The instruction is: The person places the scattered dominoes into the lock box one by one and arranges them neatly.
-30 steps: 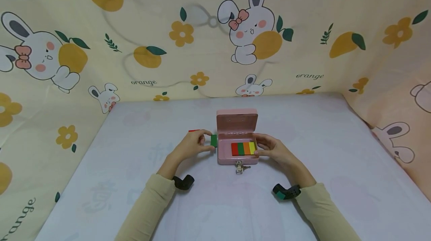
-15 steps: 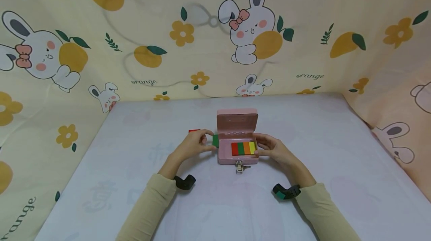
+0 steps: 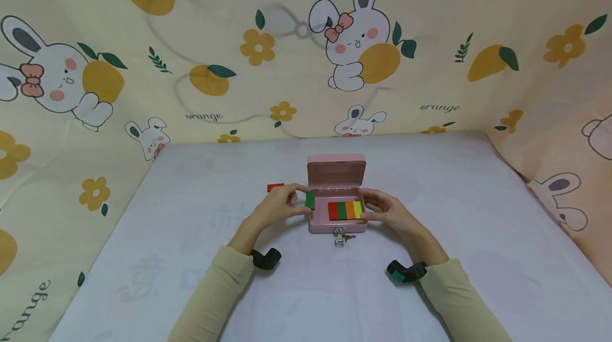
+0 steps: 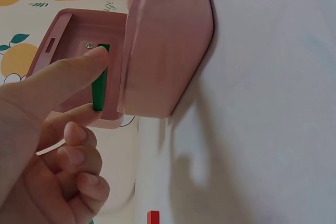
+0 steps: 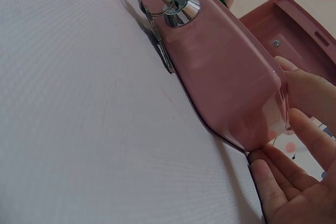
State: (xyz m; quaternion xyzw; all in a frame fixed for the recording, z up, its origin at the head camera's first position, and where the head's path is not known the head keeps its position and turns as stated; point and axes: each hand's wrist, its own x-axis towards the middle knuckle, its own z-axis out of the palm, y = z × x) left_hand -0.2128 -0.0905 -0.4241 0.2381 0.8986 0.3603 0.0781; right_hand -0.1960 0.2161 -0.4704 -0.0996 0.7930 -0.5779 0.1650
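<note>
A pink metal lockbox [image 3: 325, 229] stands on the table with its lid [image 3: 336, 174] raised. My left hand [image 3: 277, 206] pinches a flat green block [image 4: 100, 85] between thumb and forefinger, just over the box's left rim. The other left fingers are curled. Inside the box a row of blocks [image 3: 341, 211], red, green, orange and yellow, lies toward the right wall. My right hand [image 3: 394, 214] holds the box's right side, its thumb at the rim and fingers against the wall, as the right wrist view shows.
A red block [image 3: 274, 187] lies on the table behind the left hand, partly hidden by it. Keys on a ring [image 5: 157, 3] hang from the lock [image 5: 182, 10] on the box's front. A printed cloth [image 3: 287, 66] rises along the table's back edge.
My left hand has moved slightly right, bringing the green block from beside the box to over its left rim. More of the red block shows. The right hand has stayed put.
</note>
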